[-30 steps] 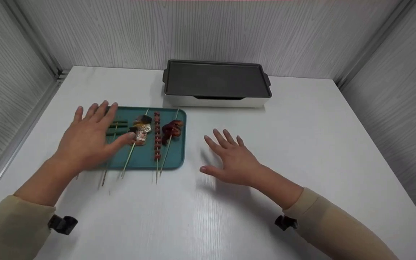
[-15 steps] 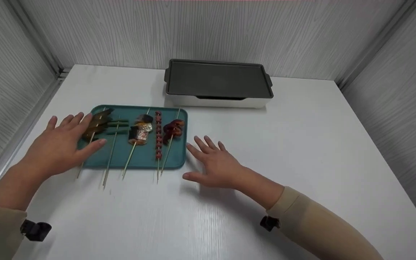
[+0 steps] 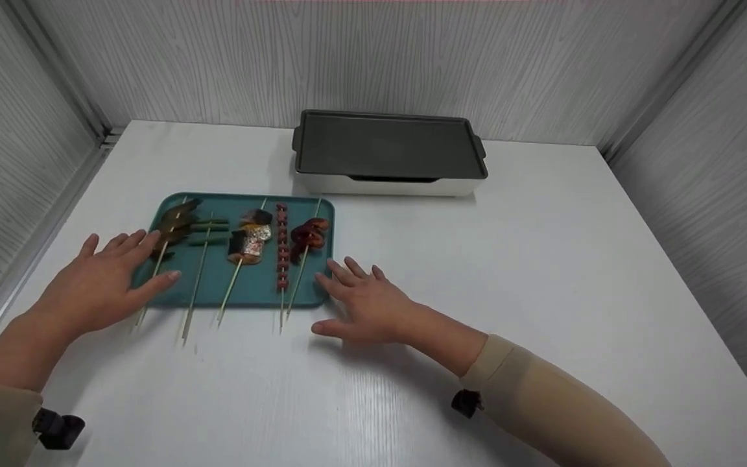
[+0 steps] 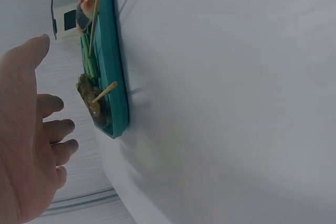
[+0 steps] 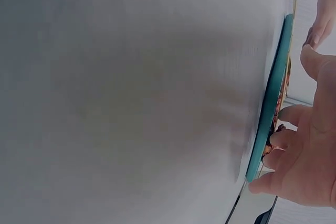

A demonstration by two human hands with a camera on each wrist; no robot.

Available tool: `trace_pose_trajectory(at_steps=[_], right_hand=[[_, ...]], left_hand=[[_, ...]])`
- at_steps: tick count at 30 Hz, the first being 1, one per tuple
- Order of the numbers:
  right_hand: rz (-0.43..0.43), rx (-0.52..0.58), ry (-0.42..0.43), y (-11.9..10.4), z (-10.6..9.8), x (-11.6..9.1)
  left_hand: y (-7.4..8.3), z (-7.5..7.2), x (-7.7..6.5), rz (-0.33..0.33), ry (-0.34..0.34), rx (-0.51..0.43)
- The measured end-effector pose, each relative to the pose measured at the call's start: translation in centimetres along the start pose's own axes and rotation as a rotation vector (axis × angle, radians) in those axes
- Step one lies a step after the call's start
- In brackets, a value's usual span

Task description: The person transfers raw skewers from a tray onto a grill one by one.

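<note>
A teal tray lies on the table, bearing several skewers whose sticks jut past its near edge. From left to right they are a brownish skewer, one with green stalks, a fish-like skewer, a red-beaded skewer and a dark red skewer. My left hand is over the tray's left side, fingers spread and holding nothing. By the tray's right edge my right hand hovers with fingers extended; whether it touches the rim, I cannot tell. In the left wrist view, the left fingers are apart from the tray.
A flat griddle with a dark plate on a white base stands at the back of the white table. Pale wood-grain walls enclose the back and both sides.
My left hand has moved left and nearer to me, uncovering the brownish skewer. The right hand has come left to the tray's right edge. Tray and skewers look unmoved.
</note>
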State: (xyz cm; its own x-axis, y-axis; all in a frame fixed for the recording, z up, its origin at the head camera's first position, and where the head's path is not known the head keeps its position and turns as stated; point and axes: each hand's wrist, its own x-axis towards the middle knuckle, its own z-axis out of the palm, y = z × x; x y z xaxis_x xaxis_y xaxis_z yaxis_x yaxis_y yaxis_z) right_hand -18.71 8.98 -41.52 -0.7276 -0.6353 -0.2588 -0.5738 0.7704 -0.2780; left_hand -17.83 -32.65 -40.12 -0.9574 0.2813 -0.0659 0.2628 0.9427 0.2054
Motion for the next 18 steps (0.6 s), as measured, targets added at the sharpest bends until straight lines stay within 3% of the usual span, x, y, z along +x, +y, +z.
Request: trace_pose_trajectory(at_steps=[11,18], right_hand=[[-0.002,-0.016,-0.015,-0.51,0.1,0.02],[0.012,-0.041,0.002,-0.52,0.07,0.04]], left_hand=[[-0.12,0.34,-0.45,-0.004,-0.059,0.006],[-0.82,0.65,-0.89,0.001,-0.053,0.026]])
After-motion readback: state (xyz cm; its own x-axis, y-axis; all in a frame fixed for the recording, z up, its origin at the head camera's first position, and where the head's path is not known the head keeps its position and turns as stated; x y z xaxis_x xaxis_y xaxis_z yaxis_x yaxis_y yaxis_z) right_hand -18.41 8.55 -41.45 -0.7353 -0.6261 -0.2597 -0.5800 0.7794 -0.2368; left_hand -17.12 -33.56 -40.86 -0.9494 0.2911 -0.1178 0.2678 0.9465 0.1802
